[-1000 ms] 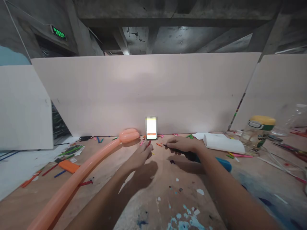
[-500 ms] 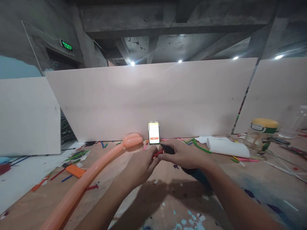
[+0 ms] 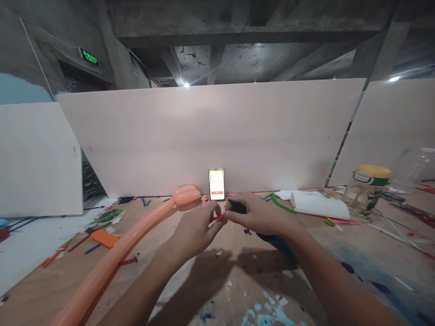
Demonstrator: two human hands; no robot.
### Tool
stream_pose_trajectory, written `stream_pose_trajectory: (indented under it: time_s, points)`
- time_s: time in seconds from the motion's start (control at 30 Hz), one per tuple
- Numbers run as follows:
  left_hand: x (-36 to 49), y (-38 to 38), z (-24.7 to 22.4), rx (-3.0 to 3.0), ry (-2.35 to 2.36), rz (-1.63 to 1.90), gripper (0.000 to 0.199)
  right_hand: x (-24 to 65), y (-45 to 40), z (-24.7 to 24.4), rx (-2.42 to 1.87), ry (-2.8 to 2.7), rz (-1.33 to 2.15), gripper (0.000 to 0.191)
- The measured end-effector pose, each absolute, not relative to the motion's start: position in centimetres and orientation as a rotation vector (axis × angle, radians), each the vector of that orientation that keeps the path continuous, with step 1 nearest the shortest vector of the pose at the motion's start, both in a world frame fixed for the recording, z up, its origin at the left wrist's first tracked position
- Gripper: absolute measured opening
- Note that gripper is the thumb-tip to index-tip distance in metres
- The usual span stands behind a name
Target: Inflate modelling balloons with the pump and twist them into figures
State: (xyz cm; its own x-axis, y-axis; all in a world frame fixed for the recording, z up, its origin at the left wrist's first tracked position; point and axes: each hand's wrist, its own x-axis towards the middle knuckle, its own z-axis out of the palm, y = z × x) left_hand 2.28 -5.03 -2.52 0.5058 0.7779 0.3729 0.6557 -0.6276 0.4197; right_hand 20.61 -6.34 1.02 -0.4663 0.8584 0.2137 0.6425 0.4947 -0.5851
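Note:
A limp, uninflated red balloon (image 3: 217, 218) stretches between my two hands. My left hand (image 3: 195, 226) is closed, pinching it between thumb and fingertips. My right hand (image 3: 260, 215) is also closed, its fingertips at the red balloon's right end. From that hand a black nozzle (image 3: 237, 206) pokes out, and a dark blue body (image 3: 277, 244) shows under the wrist; it looks like a balloon hand pump, mostly hidden by the hand. A long inflated orange balloon (image 3: 136, 233), with a twisted loop at its far end, lies to the left, beside my left forearm.
A lit phone (image 3: 217, 185) leans against the pale upright board (image 3: 190, 136). Right of it are a white paper roll (image 3: 317, 206), a yellow-lidded bottle (image 3: 365, 190) and a clear bottle (image 3: 413, 172). An orange tool (image 3: 104, 238) and several balloon scraps lie left on the paint-stained tabletop (image 3: 190, 285).
My hands have drawn slightly apart, so more of the red balloon shows between them. The view has shifted a little.

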Motion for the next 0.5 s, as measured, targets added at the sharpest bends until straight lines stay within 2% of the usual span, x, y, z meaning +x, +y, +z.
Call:
stream_pose_trajectory:
  time_s: [0.23,0.5]
  points:
    - [2.6,-5.2,-2.1,2.274,0.994,0.921,0.015,21.0,-5.7,0.5,-1.261,-2.261,0.578,0.030]
    - [1.9,-4.1,-2.1,1.989,1.001,0.999,0.019,21.1,-6.5,1.2,-1.303,-2.280,0.633,0.037]
